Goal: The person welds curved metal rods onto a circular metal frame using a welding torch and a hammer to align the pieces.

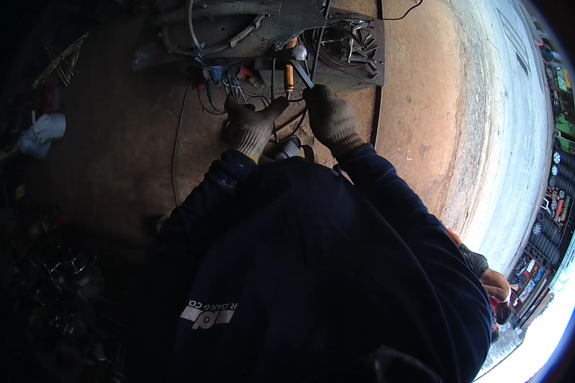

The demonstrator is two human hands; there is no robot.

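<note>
My right hand (pixel 332 118), in a knitted work glove, is closed around the near end of a flat grey metal bar (pixel 302 75). The bar slants up and left toward a shiny round lump (pixel 299 53) at the bench edge; whether the two are joined I cannot tell. My left hand (pixel 252 126), gloved alike, is held with thumb and fingers apart and nothing visible in it. Just beyond it are a blue-bodied tool (pixel 213 75) and a tangle of cables. An orange handle (pixel 289 78) points down between the hands, left of the bar.
A dark metal workbench (pixel 236 29) spans the far side, with a curved hose and a heap of metal scraps (pixel 354 41) at its right. White bundled cloth (pixel 43 135) lies far left. Another person (pixel 492 287) is at the lower right. Stacked tyres (pixel 546 236) line the far right.
</note>
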